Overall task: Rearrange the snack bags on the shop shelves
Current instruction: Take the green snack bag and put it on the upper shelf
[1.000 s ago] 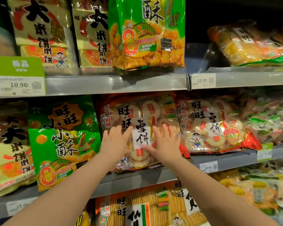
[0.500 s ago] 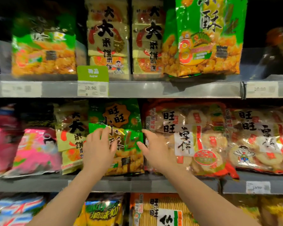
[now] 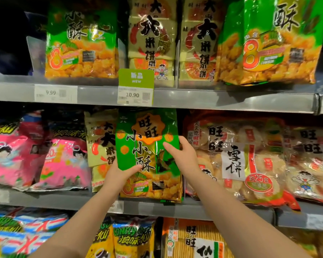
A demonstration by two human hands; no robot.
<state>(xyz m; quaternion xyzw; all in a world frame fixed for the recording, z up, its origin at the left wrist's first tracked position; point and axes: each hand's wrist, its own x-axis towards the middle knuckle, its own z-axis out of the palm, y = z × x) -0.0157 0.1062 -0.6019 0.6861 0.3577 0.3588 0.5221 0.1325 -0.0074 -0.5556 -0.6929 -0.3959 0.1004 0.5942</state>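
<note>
The green snack bag (image 3: 147, 131), golden puffs showing low on its front, stands upright at the middle shelf's (image 3: 45, 199) front edge. The left hand (image 3: 119, 174) grips its left side and the right hand (image 3: 183, 155) its right edge, beside a clear bag of round rice crackers (image 3: 231, 161).

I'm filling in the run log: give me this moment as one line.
left hand: grips green snack bag, lower left | right hand: grips its right edge | bag: upright at middle shelf

Green bag (image 3: 147, 146) between neighbouring bags
</note>
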